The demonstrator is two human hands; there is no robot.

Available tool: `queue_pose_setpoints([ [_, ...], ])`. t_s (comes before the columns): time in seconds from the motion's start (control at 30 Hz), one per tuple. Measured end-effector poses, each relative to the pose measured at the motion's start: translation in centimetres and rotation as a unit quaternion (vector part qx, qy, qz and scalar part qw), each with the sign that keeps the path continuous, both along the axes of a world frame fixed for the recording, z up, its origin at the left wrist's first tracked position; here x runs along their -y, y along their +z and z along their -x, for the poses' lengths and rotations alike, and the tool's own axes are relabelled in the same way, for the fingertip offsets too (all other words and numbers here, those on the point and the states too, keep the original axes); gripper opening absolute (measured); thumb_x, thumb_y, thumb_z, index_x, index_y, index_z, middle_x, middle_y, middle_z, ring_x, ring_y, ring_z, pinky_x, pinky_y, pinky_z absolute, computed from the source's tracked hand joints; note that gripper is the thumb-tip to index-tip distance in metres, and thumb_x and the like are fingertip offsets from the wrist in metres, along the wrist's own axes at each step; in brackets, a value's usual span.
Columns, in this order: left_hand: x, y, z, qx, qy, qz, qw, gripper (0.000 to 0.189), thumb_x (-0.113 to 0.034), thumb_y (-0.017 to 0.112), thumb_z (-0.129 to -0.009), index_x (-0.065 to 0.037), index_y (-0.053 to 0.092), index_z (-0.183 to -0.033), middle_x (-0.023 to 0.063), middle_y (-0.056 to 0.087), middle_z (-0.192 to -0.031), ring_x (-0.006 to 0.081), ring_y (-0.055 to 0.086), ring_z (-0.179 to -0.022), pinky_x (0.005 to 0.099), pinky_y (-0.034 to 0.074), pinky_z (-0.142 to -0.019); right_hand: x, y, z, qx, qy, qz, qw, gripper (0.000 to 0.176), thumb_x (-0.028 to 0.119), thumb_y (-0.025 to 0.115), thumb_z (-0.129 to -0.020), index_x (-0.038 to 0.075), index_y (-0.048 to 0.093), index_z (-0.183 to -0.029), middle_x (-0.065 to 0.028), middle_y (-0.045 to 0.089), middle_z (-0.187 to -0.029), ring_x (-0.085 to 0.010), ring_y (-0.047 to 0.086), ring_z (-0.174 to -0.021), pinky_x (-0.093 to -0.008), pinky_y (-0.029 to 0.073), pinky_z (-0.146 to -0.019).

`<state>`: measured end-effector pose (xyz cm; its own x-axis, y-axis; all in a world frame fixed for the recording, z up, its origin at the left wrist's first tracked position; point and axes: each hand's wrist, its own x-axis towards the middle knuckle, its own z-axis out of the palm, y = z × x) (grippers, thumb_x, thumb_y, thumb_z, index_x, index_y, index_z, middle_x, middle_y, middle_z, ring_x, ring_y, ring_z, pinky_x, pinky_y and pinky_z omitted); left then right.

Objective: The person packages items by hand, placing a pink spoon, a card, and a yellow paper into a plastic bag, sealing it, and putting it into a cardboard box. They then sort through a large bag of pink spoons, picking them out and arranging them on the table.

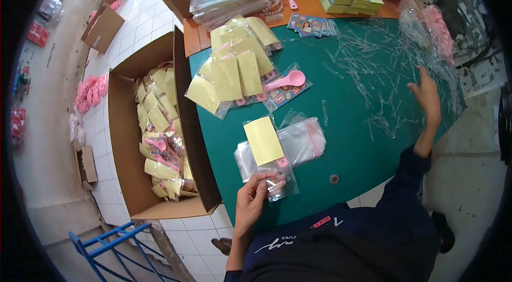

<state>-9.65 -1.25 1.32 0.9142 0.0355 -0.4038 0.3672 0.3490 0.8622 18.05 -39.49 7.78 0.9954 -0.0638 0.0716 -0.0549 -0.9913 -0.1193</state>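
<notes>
While the left hand (249,204) pinches the clear end of a bag (288,186) between thumb and fingers, the right hand (428,95) is out over the strips (362,61), its grip loose, fingers apart, with nothing visible in it. The bag lies over the sleeves (306,141) on the counter (320,202), with a yellow card (265,141) and the end of a pink spoon (282,162) showing. To handle it well, I would pinch only the clear film, keep the card flat and the spoon inside, and smooth the open-looking end before folding anything. The fingers should pick at the film lightly, since it probably creases and clings to the sleeves beneath.

The card hides most of the spoon, and glare on the film blurs the left fingertips, so I cannot tell whether the bag is sealed. A thin strip in the right hand could go unseen. The picture's dark rim cuts off the surroundings.
</notes>
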Motion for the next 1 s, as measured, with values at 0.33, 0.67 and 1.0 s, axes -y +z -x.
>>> queue_pose_setpoints([
  [0.33,-0.8,2.2,0.6,-0.023,0.001,0.059,0.998,0.022,-0.009,0.036,-0.096,0.0,0.051,-0.109,0.013,0.06,-0.105,0.0175,0.061,-0.094,0.0272,0.05,-0.077,-21.3,-6.2,16.5,-0.091,0.46,-0.421,0.777,0.024,0.004,0.072,-0.069,0.006,0.061,-0.09,-0.0095,0.047,-0.099,-0.0201,0.055,-0.082,-0.0299,0.049,-0.069],
  [0.67,0.3,0.6,-0.5,0.068,-0.014,-0.307,0.949,0.011,0.001,0.064,-0.078,0.003,0.058,-0.087,0.0082,0.057,-0.086,0.0124,0.06,-0.077,0.0229,0.052,-0.065,-19.7,-6.0,17.3,-0.222,0.324,-0.516,0.762,0.014,0.003,0.07,-0.071,0.002,0.063,-0.084,-0.0084,0.052,-0.097,-0.0152,0.058,-0.079,-0.0263,0.049,-0.069],
  [1.0,0.5,-0.2,-0.1,0.009,0.056,-0.243,0.968,0.012,-0.002,0.064,-0.081,0.003,0.056,-0.086,0.0039,0.058,-0.082,0.0088,0.057,-0.071,0.0219,0.049,-0.064,-21.4,-6.0,18.2,-0.338,0.114,-0.656,0.665,0.008,0.002,0.06,-0.084,-0.004,0.057,-0.089,-0.007,0.06,-0.084,-0.0096,0.059,-0.073,-0.0221,0.051,-0.064],
])
